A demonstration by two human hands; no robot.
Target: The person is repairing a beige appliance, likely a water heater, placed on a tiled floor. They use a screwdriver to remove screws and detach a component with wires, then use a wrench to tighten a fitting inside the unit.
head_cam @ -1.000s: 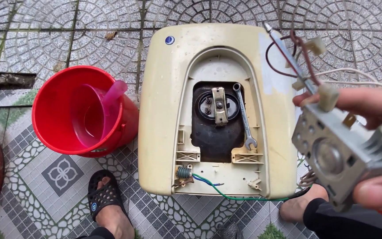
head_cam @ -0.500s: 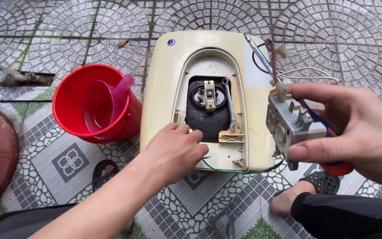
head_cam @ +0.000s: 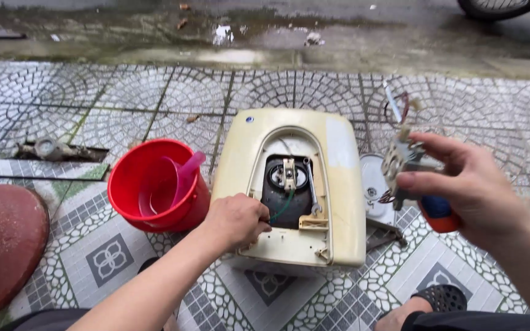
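A cream-coloured water heater [head_cam: 345, 202] lies flat on the tiled floor with its bottom cavity exposed. My left hand [head_cam: 237, 222] rests at the cavity's lower left edge, fingers pinched on a green wire [head_cam: 283, 207] that runs up into the dark opening. Inside the cavity lie a metal bracket [head_cam: 289, 173] and a wrench [head_cam: 312, 193]. My right hand [head_cam: 461, 190] is raised to the right of the heater, holding a grey metal thermostat block [head_cam: 400, 162] with wires, together with an orange and blue tool handle [head_cam: 440, 213].
A red bucket [head_cam: 131, 196] holding a pink scoop [head_cam: 186, 173] stands left of the heater. A round grey cover plate [head_cam: 374, 190] lies at the heater's right side. A dark red round object [head_cam: 1, 245] is at far left. My sandalled foot [head_cam: 437, 299] is bottom right.
The view has pulled back and up. My left hand came in onto the heater and now pinches the green wire. My right hand still holds the thermostat block, now farther from the camera.
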